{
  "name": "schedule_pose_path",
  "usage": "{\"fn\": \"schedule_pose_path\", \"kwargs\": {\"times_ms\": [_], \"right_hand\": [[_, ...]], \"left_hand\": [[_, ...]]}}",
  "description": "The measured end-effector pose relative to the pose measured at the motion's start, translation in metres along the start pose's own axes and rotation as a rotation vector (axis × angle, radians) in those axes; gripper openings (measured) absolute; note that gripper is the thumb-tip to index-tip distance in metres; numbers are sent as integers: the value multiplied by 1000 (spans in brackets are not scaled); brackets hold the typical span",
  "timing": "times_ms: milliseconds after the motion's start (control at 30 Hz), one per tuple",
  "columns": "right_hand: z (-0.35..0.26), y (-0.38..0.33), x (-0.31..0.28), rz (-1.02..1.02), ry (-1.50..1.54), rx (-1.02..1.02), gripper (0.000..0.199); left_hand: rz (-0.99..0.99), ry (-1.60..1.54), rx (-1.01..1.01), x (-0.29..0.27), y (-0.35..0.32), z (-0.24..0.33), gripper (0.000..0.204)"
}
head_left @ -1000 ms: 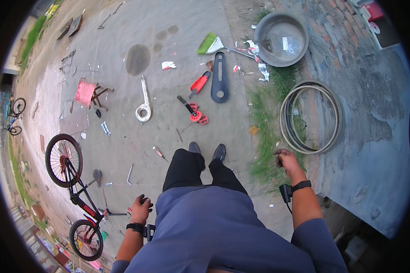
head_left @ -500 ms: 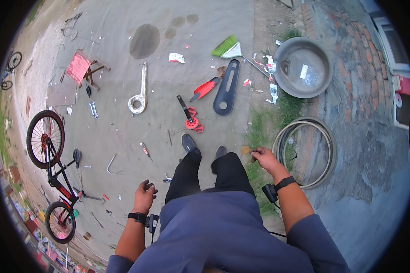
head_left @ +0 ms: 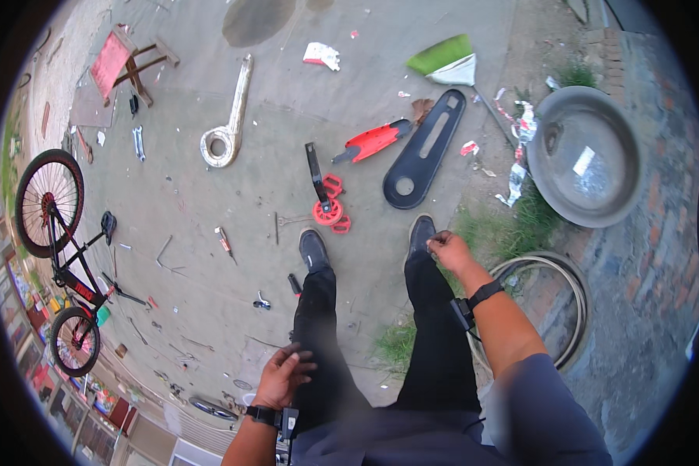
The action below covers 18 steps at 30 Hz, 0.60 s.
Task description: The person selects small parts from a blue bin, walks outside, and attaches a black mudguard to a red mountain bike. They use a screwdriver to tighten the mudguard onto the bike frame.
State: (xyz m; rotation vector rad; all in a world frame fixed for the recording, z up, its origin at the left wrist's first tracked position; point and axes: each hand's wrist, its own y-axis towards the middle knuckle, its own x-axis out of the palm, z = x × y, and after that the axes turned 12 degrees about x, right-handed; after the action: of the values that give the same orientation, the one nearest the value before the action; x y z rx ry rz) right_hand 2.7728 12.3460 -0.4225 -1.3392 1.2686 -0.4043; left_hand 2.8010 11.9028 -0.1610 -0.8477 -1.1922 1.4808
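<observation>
My right hand is in front of my right shin, just above the shoe, thumb and fingers pinched together; whatever is between them is too small to make out. Low beside my left thigh, my left hand hangs with loosely bent fingers and nothing visible in it. On the concrete ahead of my feet lies a crank arm with a red chainring and red pedals. To its right are a red and black mudguard-like piece and a dark slotted chain guard.
A green broom, a grey basin and bicycle tyres lie along the right. Toward the left are a silver chain guard, a screwdriver, a wrench, a folding stool and a bicycle with scattered tools.
My view has shifted and my feet have moved apart. The yellowish-brown piece at my right fingertips no longer shows. My left hand is now lower, by my thigh.
</observation>
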Motion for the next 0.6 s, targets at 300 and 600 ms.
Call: {"fn": "schedule_pose_path", "kwargs": {"times_ms": [300,600], "right_hand": [[55,192,43,155,-2,189,40],[59,291,101,75,-6,230,53]], "left_hand": [[-10,-152,-42,4,55,21,43],[148,-122,-11,17,46,40,47]]}}
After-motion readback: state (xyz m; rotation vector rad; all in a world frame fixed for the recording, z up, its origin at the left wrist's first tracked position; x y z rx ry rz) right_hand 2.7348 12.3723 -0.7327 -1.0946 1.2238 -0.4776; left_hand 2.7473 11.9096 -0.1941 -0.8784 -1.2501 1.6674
